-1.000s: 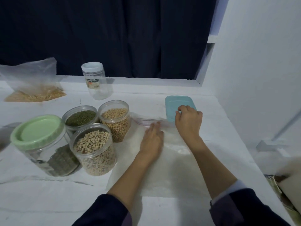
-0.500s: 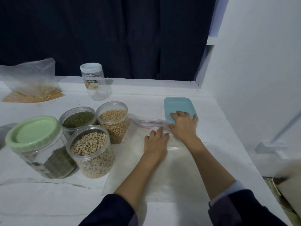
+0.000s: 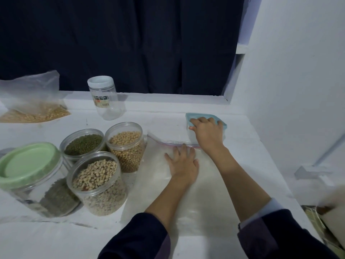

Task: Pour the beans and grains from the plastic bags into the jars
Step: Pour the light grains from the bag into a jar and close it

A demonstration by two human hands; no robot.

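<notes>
White counter [image 3: 46,238] fills the lower frame, dark curtain [image 3: 130,43] across the top, white wall at right.

Nearest, lower centre: flat empty zip bag [image 3: 196,199] lying on the counter, zip strip at its far edge. Looks thin, limp and slippery, almost weightless; best taken at the stiffer zip edge or a corner, since the middle would just crumple.

Left hand [image 3: 183,161] lies on the bag near the zip, palm down, fingers straight and spread, pressing it flat, gripping nothing.

Lower left: three open jars touching each other: speckled beans jar [image 3: 99,186] nearest, soybean jar [image 3: 127,146] behind it, mung bean jar [image 3: 82,144] to the left. All look nearly full, heavy, rigid; hold round the wall. Green-lidded jar [image 3: 31,176] at left edge, closed, tilted in the wide-angle view.

Just past the zip, centre right: right hand [image 3: 207,133] on the blue-lidded container [image 3: 205,120], fingers curled over the lid edge, thumb side hidden; looks like a grip, can't confirm a lift.

Farther back: empty jar with white lid [image 3: 105,98], light and rigid. Upper left: grain bag [image 3: 31,105] slumped on the counter, still holding grain; soft and shifting, wants support underneath and a hold at the mouth.
</notes>
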